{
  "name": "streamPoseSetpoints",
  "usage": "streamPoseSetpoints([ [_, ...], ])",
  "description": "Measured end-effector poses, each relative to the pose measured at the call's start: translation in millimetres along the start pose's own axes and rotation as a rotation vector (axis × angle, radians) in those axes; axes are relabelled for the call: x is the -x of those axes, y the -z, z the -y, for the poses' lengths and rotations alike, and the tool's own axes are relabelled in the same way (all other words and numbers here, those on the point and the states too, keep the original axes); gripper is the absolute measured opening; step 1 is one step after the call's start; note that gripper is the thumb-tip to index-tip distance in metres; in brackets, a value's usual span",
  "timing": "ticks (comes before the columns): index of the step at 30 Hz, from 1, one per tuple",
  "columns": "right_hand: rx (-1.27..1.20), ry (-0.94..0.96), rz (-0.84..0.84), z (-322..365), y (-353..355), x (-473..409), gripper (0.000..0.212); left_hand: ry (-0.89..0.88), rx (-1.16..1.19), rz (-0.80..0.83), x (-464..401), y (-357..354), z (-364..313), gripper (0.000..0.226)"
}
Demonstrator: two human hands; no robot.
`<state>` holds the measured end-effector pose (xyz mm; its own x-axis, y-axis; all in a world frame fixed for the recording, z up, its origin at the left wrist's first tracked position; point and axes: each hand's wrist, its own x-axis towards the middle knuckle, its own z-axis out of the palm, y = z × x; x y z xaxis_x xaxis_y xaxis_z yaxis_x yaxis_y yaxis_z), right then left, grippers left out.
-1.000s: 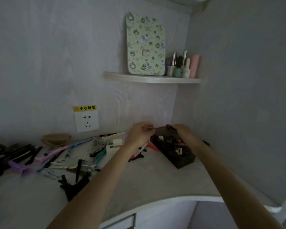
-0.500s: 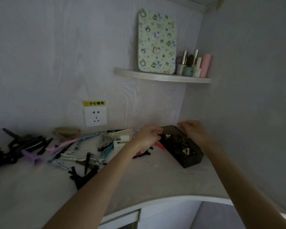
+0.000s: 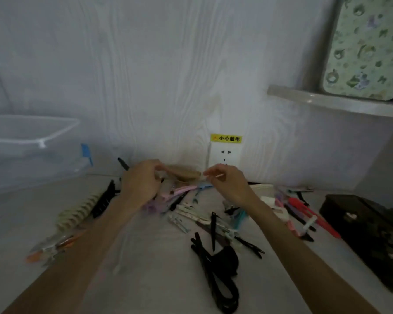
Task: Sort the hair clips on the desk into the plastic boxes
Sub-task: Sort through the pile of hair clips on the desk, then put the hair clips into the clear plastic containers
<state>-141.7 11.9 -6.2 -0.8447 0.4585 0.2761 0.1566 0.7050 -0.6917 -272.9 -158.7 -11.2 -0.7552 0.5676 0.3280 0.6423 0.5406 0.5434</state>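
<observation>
Many hair clips lie scattered on the pale desk (image 3: 150, 264): black ones (image 3: 216, 264), a ridged beige one (image 3: 77, 214), orange ones (image 3: 48, 248), pink and blue ones (image 3: 186, 189), red ones (image 3: 311, 214). A dark box (image 3: 361, 223) holding clips stands at the right. A clear plastic box (image 3: 32, 150) stands at the far left. My left hand (image 3: 141, 180) hovers with curled fingers beside a tan clip (image 3: 186, 174) by the wall; blur hides whether it grips anything. My right hand (image 3: 229, 182) pinches a thin pale clip (image 3: 219, 176) above the pile.
A wall socket (image 3: 224, 155) with a yellow warning label sits just behind my hands. Up at the right, a corner shelf (image 3: 327, 100) carries a patterned board (image 3: 368, 46). The desk's bare front part lies between my forearms.
Both hands left the dark box and moved left to the clip pile by the socket. My view swung left, bringing the clear box into sight.
</observation>
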Motion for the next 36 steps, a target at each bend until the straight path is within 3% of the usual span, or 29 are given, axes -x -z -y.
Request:
streamPoseSetpoints([
  [3,0.129,0.139,0.027,13.1,-34.8,-28.3,0.024,0.049,-0.128,-0.048,-19.7,19.1,32.3,0.034],
  [8,0.492,0.298,0.080,22.6,-55.5,-43.0,0.044,0.045,-0.167,0.171,-30.7,35.5,48.1,0.030],
  [11,0.543,0.236,0.158,30.3,-47.2,-42.9,0.055,0.105,-0.113,0.220,-30.2,46.0,51.0,0.031],
  [15,0.484,0.087,0.191,30.1,-28.4,-36.6,0.044,0.165,0.053,0.297,-17.9,53.1,50.9,0.051],
  [18,0.489,0.087,0.251,40.0,-17.0,-28.8,0.051,0.183,-0.053,0.336,-1.2,55.4,54.4,0.058],
  [22,0.569,0.130,0.281,47.8,-11.3,-13.4,0.058,0.240,-0.171,0.251,23.9,47.8,51.8,0.052],
  [28,0.549,0.046,0.572,57.5,-10.8,-19.8,0.047,0.194,0.035,0.562,33.4,39.4,22.5,0.055],
  [32,0.463,-0.059,0.716,71.2,-6.4,-38.0,0.040,0.188,0.043,0.374,38.1,68.0,5.6,0.048],
  [36,0.250,-0.125,0.748,107.5,-11.9,-59.9,0.036,0.130,-0.047,-0.141,34.5,144.2,-3.2,0.029],
])
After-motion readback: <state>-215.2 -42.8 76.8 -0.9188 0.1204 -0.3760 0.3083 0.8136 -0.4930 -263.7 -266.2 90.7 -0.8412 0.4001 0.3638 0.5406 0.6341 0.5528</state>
